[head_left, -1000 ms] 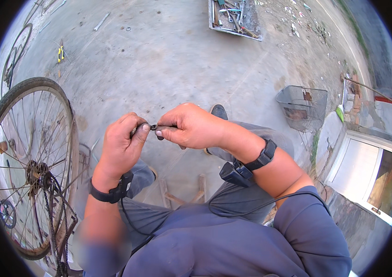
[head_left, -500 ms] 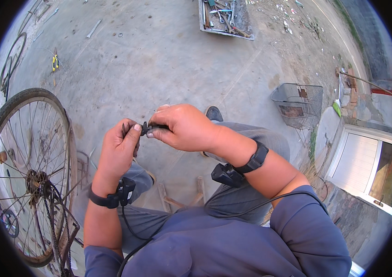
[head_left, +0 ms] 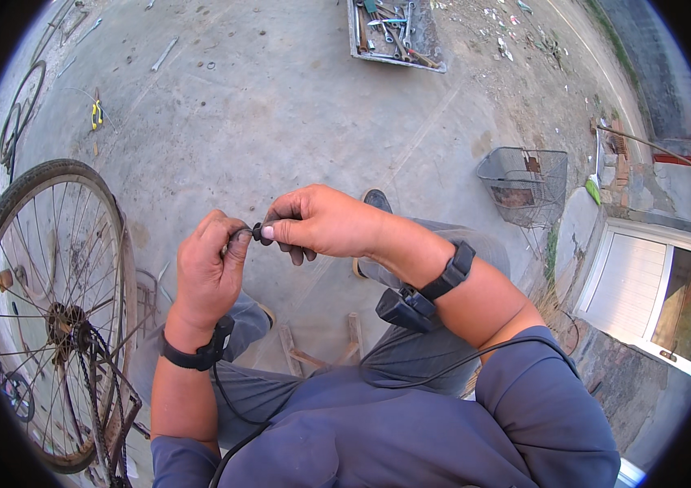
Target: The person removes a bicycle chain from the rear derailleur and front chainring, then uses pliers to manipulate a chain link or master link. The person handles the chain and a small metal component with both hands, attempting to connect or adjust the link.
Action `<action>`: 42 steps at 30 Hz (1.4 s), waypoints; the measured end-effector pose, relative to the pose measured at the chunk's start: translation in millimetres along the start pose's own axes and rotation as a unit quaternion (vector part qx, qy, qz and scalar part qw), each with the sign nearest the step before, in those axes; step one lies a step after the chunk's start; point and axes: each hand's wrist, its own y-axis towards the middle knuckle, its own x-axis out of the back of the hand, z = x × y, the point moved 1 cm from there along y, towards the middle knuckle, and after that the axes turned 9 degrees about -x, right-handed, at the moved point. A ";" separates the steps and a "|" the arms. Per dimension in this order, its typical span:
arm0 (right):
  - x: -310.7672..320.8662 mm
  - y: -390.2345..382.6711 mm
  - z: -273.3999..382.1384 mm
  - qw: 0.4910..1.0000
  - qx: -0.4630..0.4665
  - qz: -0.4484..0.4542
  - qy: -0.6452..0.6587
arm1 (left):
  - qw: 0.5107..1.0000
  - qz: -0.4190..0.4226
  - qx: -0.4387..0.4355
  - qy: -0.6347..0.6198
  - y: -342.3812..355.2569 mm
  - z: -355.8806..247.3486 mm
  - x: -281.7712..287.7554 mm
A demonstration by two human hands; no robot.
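Observation:
In front of my knees, both hands meet at a small black part [head_left: 257,232], too small and too covered for its kind to show. My right hand [head_left: 328,221] pinches it between thumb and forefinger, with the other fingers curled loosely below. My left hand [head_left: 209,264] is closed too, its thumb and fingertips pressed together on the part's left end, which they mostly hide. To the left of my left hand stands a spoked bicycle wheel [head_left: 57,169] with its hub and a chain.
A metal tray [head_left: 398,58] of wrenches and tools lies far ahead. Yellow-handled pliers [head_left: 97,115] and a wrench [head_left: 164,54] rest on the concrete at far left. A wire basket [head_left: 498,175] stands right. Between my legs shows a wooden frame [head_left: 305,356].
My right hand has changed its grip: its fingers have curled down below the thumb. The fingers of my left hand have closed more tightly, and its wrist has turned.

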 end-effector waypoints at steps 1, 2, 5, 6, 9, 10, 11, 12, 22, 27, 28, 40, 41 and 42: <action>-0.4 0.4 -0.3 1.000 0.002 -0.016 -0.022 | 1.000 0.002 -0.001 0.002 0.3 0.1 -0.3; -0.8 0.3 -0.3 0.998 0.023 -0.030 -0.043 | 1.000 0.002 0.004 -0.004 0.4 0.3 -0.6; -1.2 -0.8 -0.4 0.984 0.072 -0.089 -0.137 | 1.000 0.006 0.026 -0.003 0.0 0.5 -2.1; -1.1 -1.2 -0.3 0.972 0.099 -0.111 -0.181 | 0.999 0.011 0.043 -0.002 -0.2 0.8 -2.5; -1.5 -1.0 -0.8 0.934 0.164 -0.165 -0.270 | 0.992 0.024 0.119 -0.033 -1.5 1.6 -3.9; -1.9 -0.6 -1.3 0.922 0.188 -0.178 -0.289 | 0.985 0.030 0.159 -0.055 -2.3 2.0 -4.7; -2.3 -0.1 -2.2 0.912 0.194 -0.188 -0.310 | 0.976 0.033 0.199 -0.084 -2.9 2.5 -5.9; -2.5 0.4 -2.9 0.902 0.205 -0.196 -0.327 | 0.958 0.034 0.255 -0.131 -3.8 3.4 -6.9; -7.5 -0.7 -1.6 0.842 0.263 -0.251 -0.399 | 0.811 -0.029 0.423 -0.402 -2.1 10.9 -13.4; 2.9 -1.8 5.1 0.983 0.127 -0.114 -0.062 | 0.857 -0.087 0.348 -0.370 -2.9 6.2 -10.5; 4.7 -2.7 5.8 0.990 0.106 -0.089 -0.017 | 0.868 -0.084 0.332 -0.359 -2.9 5.4 -9.4; 10.2 -6.6 6.4 0.997 0.010 0.027 0.078 | 0.992 -0.070 0.055 -0.087 -2.9 5.9 -5.3; 10.1 -6.9 6.3 0.996 -0.006 0.041 0.073 | 0.995 -0.064 0.033 -0.071 -2.3 5.6 -4.5; 9.5 -7.2 6.5 0.995 -0.014 0.060 0.072 | 0.997 -0.058 0.012 -0.052 -1.8 4.6 -3.9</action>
